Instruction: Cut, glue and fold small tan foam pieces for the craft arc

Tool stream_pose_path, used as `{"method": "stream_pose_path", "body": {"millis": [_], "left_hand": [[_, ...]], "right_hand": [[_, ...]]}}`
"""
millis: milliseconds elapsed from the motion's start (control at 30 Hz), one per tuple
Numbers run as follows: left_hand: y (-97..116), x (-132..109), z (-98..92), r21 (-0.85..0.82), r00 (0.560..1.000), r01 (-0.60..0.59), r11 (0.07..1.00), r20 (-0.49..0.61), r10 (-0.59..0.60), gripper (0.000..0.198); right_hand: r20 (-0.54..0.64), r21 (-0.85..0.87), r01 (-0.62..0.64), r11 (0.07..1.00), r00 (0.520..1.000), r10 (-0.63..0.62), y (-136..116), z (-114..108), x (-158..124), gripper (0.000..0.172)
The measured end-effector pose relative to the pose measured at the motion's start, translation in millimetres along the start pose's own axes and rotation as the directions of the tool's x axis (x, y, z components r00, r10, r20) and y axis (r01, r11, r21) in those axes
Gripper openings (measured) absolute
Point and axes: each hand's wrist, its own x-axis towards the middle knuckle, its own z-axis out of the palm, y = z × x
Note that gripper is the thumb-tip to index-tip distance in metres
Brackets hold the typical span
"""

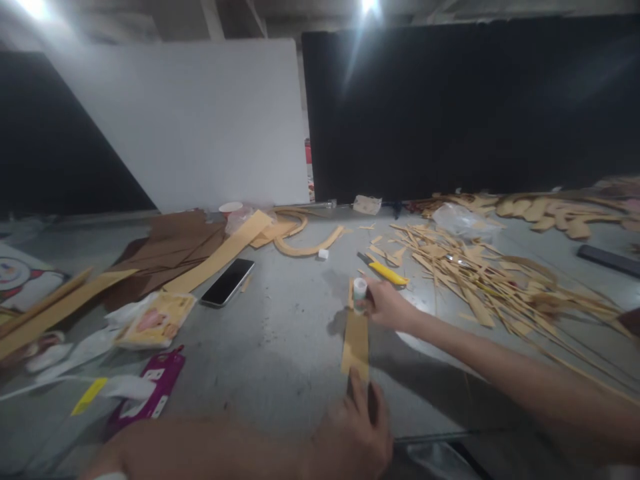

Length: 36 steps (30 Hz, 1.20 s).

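Note:
A tan strip (356,340) lies lengthwise on the grey table in front of me. My right hand (387,305) grips a glue stick (359,288) with a white top, held upright over the strip's far end; I cannot tell whether it touches. At the near end, the fingertips of my left hand (357,430) pin the strip against the table. Just beyond my right hand is a yellow utility knife (387,272). A small white cap (323,255) sits farther back, beside a curved tan piece (305,250).
Thin offcuts (465,273) are heaped to the right, near a clear plastic bag (463,220). On the left lie a phone (229,283), brown sheets (170,237), a yellow tissue pack (157,321) and a purple pouch (160,380). Upright boards (210,120) border the back.

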Motion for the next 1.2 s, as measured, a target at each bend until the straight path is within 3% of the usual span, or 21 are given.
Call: {"method": "stream_pose_path", "body": {"millis": [133,233,500,633,733,800,867,933,1033,1133,1200], "left_hand": [[-0.3,1.9,-2.3,-0.024,1.000,0.013,1.000,-0.008,-0.014,0.053],[0.4,0.4,-1.5,-0.030,1.000,0.020,0.999,0.005,-0.019,0.055],[-1.8,-4.1,6.2,-0.038,0.997,-0.030,0.999,0.070,0.032,0.055],[-14.0,9.8,-3.6,-0.163,0.962,-0.001,0.987,0.269,0.046,0.061],[-17.9,19.7,-8.7,-0.216,0.901,0.036,0.976,0.430,0.062,0.063],[-18.9,24.6,-10.2,-0.233,0.863,0.055,0.971,0.500,0.071,0.064],[-22.5,30.1,-13.5,-0.257,0.852,0.061,0.965,0.516,0.083,0.065],[-30.4,37.9,-20.9,-0.294,0.864,0.052,0.954,0.493,0.105,0.060],[-46.1,52.0,-36.6,-0.338,0.849,0.106,0.935,0.521,0.092,0.040],[-55.6,60.9,-46.5,-0.370,0.822,0.130,0.920,0.558,0.108,0.033],[-56.1,61.9,-47.1,-0.372,0.840,0.128,0.919,0.533,0.098,0.030]], "right_hand": [[0.112,0.103,0.034,0.994,0.993,-0.045,-29.3,16.7,-38.2,0.020],[0.141,0.138,0.041,0.990,0.988,-0.061,-32.2,20.5,-44.1,0.021],[-0.044,-0.077,-0.001,0.997,0.999,-0.002,23.3,2.4,29.8,0.020],[-0.028,-0.187,0.048,0.981,0.998,-0.054,39.4,2.8,48.8,0.018],[0.018,-0.324,0.163,0.932,0.986,-0.166,47.9,1.4,53.0,0.025],[0.045,-0.413,0.314,0.855,0.944,-0.325,53.6,-5.2,57.0,0.039],[-0.002,-0.447,0.408,0.796,0.889,-0.457,57.8,-16.0,63.1,0.053],[-0.119,-0.399,0.403,0.824,0.868,-0.482,57.9,-27.7,70.1,0.055],[-0.327,-0.182,0.342,0.922,0.863,-0.384,48.5,-39.9,77.5,0.033],[-0.481,0.139,0.303,0.943,0.853,-0.203,34.3,-42.3,80.0,0.023],[-0.461,0.385,0.220,0.896,0.887,-0.019,27.8,-39.1,81.5,0.031]]}}
